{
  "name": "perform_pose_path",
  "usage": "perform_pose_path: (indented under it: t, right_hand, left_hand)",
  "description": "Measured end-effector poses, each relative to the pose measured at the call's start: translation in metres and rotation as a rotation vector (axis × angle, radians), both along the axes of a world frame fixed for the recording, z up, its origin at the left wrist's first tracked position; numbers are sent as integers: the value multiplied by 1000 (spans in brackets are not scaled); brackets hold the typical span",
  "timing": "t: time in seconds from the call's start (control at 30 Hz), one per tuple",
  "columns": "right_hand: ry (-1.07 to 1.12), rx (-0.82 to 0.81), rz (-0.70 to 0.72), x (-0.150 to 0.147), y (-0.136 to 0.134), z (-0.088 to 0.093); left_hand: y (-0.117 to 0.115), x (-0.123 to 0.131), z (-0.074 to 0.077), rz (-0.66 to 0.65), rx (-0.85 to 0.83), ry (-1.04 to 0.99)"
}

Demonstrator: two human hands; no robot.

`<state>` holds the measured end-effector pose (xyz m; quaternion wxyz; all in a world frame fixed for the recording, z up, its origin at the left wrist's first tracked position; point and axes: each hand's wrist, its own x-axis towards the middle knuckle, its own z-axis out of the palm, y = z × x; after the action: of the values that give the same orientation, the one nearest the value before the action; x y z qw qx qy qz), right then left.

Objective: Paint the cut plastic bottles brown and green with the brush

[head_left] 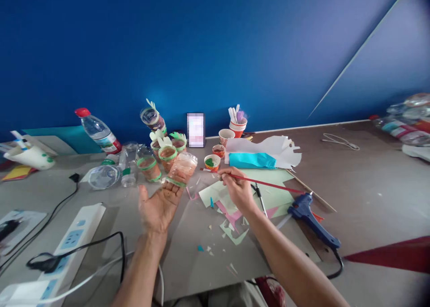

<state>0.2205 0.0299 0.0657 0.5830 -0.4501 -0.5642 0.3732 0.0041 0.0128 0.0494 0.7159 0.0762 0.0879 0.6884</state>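
My left hand [161, 206], palm up with the thumb apart, supports a cut-off clear plastic bottle cup [184, 167] at its fingertips. The cup is tilted, with brownish paint on its side and a green band round the end nearest my fingers; how far the fingers reach inside is hidden. A long red paintbrush [262, 181] is pinched in my right hand [236, 188], its bristles pointing left towards the held cup. Just beyond the bristles stand a paper cup with green paint [212, 163] and one with brown paint [218, 151]. Several brown, green-banded cups [168, 157] stand behind the held one.
A blue glue gun [312, 219] lies right of my right forearm. Paper scraps [235, 231], a pen [261, 199] and turquoise paper [251, 160] cover the middle. A power strip [72, 244] with cords lies left. A bottle [102, 134] and phone [195, 130] stand near the wall.
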Motion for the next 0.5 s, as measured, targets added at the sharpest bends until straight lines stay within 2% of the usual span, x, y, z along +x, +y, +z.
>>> perform_pose_path:
  t: [0.17, 0.27, 0.4, 0.5]
  right_hand:
    - [99, 45, -8, 3, 2, -3]
    - [189, 91, 2, 7, 5, -6]
    - [327, 114, 45, 11, 8, -9]
    - [383, 80, 141, 12, 6, -7]
  left_hand:
    - [1, 2, 2, 48, -77, 168]
    - [3, 11, -2, 161, -126, 405]
    - [4, 22, -15, 353, -6, 834]
    - [3, 22, -20, 407, 53, 983]
